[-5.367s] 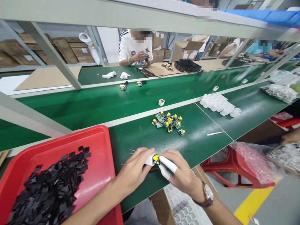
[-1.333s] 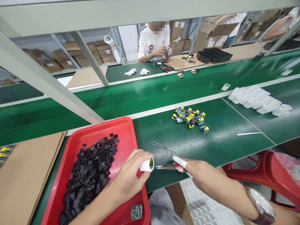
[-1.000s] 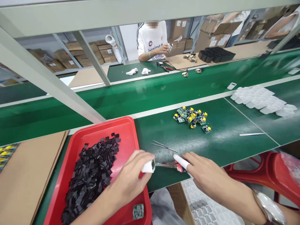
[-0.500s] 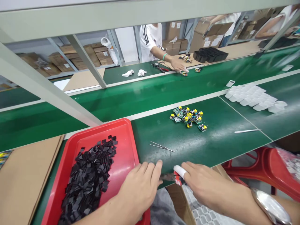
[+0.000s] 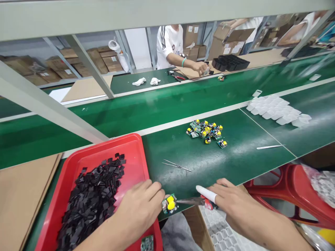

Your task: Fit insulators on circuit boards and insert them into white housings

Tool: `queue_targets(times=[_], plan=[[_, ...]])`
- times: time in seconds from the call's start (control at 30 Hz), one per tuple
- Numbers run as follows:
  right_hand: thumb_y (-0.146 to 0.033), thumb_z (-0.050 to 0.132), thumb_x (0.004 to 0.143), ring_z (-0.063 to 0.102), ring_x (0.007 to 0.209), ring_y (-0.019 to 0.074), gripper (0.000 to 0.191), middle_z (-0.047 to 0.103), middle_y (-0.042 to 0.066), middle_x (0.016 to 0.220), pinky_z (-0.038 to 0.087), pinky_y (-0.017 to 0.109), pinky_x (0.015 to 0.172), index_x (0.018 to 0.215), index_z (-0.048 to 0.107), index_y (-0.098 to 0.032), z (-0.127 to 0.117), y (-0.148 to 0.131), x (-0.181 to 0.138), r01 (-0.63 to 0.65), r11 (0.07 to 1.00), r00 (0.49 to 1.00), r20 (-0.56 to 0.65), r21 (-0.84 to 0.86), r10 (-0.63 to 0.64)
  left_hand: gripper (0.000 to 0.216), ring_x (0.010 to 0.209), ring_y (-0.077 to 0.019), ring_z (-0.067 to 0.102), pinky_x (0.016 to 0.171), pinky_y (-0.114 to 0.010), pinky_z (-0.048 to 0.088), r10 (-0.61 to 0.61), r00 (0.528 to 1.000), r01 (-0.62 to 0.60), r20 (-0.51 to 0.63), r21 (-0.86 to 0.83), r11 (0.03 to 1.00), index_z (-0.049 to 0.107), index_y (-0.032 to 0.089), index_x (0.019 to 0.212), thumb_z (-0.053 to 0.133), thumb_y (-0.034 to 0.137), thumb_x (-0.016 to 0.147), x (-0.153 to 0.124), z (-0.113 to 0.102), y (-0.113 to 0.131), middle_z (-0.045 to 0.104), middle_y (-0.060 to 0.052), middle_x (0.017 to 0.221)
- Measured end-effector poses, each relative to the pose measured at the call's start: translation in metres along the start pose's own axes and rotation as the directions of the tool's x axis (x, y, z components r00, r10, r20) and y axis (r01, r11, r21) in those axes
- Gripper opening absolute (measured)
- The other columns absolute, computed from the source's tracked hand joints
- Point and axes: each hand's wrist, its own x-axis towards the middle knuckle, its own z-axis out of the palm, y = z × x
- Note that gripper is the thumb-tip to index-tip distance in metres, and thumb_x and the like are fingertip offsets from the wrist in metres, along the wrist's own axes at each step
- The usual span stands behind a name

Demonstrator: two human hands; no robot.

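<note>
My left hand [image 5: 141,205] grips the edge of a small circuit board [image 5: 170,204] with a yellow part, over the table's front edge beside the red tray. My right hand [image 5: 230,198], a white cover on one finger, is closed on red-handled pliers [image 5: 192,201]. Their narrow jaws point left and reach the board's right side; whether they pinch a part is too small to tell. Metal tweezers [image 5: 178,166] lie on the green table just beyond. Farther back sits a pile of similar boards [image 5: 205,131].
The red tray [image 5: 144,164] at left holds many black square pieces [image 5: 91,195] and another board [image 5: 147,243]. White plastic housings [image 5: 277,108] and a white stick-like tool [image 5: 270,147] lie to the right. Across the green belt [image 5: 157,108], a co-worker's hand [image 5: 200,68] handles something. A red stool [image 5: 290,195] stands at right.
The board in my left hand has come into sight, and that hand has shifted left. The pliers now reach the board, my right index finger extended along them. The co-worker's hand has drawn back from the belt.
</note>
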Motion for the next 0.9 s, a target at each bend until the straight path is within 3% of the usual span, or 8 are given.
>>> queue_targets(times=[0.07,0.1,0.2,0.37,0.47,0.53,0.67,0.9], plan=[[0.007,0.042,0.065,0.069,0.101,0.0232,0.088,0.074,0.007,0.118,0.048,0.046,0.100,0.148,0.046,-0.021,0.009,0.003,0.000,-0.028,1.000,0.999,-0.024,-0.006,0.028,0.031,0.072,-0.0240,0.074,0.062,-0.036,0.060,-0.109,0.993,0.110,0.035,-0.039,0.993,0.059,0.018,0.128,0.055,0.035,0.103,-0.008,0.006,-0.003,0.077,-0.006,0.096],[0.006,0.042,0.063,0.069,0.103,0.0237,0.088,0.074,0.008,0.119,0.047,0.048,0.103,0.147,0.048,-0.019,0.013,0.004,0.002,-0.035,0.999,0.998,-0.055,-0.016,0.034,0.053,0.077,-0.0254,0.076,0.064,-0.037,0.062,-0.162,0.985,0.167,0.065,-0.076,0.983,0.052,0.016,0.139,0.064,0.047,0.098,-0.011,0.010,-0.004,0.077,-0.009,0.105],[0.003,0.044,0.060,0.071,0.097,0.0232,0.081,0.076,0.010,0.114,0.049,0.044,0.098,0.138,0.054,-0.015,0.023,0.003,0.017,-0.019,0.999,0.991,-0.133,-0.046,0.012,0.085,0.084,-0.0292,0.077,0.068,-0.041,0.065,-0.210,0.963,0.234,0.168,-0.133,0.963,0.048,0.013,0.144,0.082,0.055,0.080,-0.012,0.023,-0.003,0.075,-0.013,0.114],[0.004,0.050,0.073,0.067,0.077,0.0236,0.048,0.074,0.011,0.095,0.048,0.037,0.073,0.115,0.066,-0.012,0.041,0.014,0.046,-0.109,0.955,0.979,-0.194,-0.276,0.056,0.059,0.085,-0.0336,0.076,0.074,-0.049,0.065,-0.231,0.949,0.241,0.213,-0.022,0.970,0.068,0.007,0.121,0.082,0.049,0.081,0.003,0.040,0.008,0.076,-0.014,0.096],[-0.001,0.058,0.084,0.065,0.071,0.0238,0.021,0.071,0.012,0.088,0.045,0.037,0.067,0.097,0.069,-0.013,0.058,0.023,0.048,-0.195,0.909,0.966,-0.234,-0.369,0.112,0.066,0.088,-0.0359,0.076,0.077,-0.050,0.065,-0.151,0.907,0.181,0.394,-0.040,0.983,0.073,0.009,0.113,0.089,0.057,0.069,0.007,0.044,0.018,0.075,-0.015,0.099],[-0.011,0.063,0.091,0.064,0.073,0.0252,0.009,0.069,0.012,0.088,0.044,0.038,0.067,0.095,0.070,-0.014,0.070,0.021,0.049,-0.215,0.903,0.958,-0.258,-0.372,0.122,0.049,0.089,-0.0363,0.076,0.079,-0.049,0.065,-0.118,0.850,0.145,0.513,-0.012,0.989,0.075,0.010,0.106,0.090,0.043,0.074,0.009,0.047,0.023,0.075,-0.017,0.104],[-0.028,0.066,0.098,0.062,0.078,0.0281,0.014,0.067,0.013,0.089,0.045,0.040,0.068,0.096,0.071,-0.014,0.094,0.001,0.063,-0.247,0.897,0.932,-0.342,-0.366,0.117,0.014,0.088,-0.0335,0.076,0.078,-0.048,0.065,-0.156,0.809,0.156,0.567,0.050,0.987,0.074,0.011,0.101,0.070,0.010,0.088,0.013,0.054,0.024,0.074,-0.017,0.105],[-0.036,0.066,0.098,0.057,0.105,0.0336,0.031,0.065,0.020,0.119,0.049,0.042,0.079,0.114,0.069,-0.009,0.111,-0.010,0.081,-0.235,0.931,0.901,-0.421,-0.278,0.102,0.013,0.090,-0.0327,0.075,0.079,-0.048,0.063,-0.202,0.840,0.289,0.504,-0.100,0.952,0.071,0.015,0.103,0.063,0.014,0.093,0.003,0.043,0.008,0.073,-0.012,0.101]])
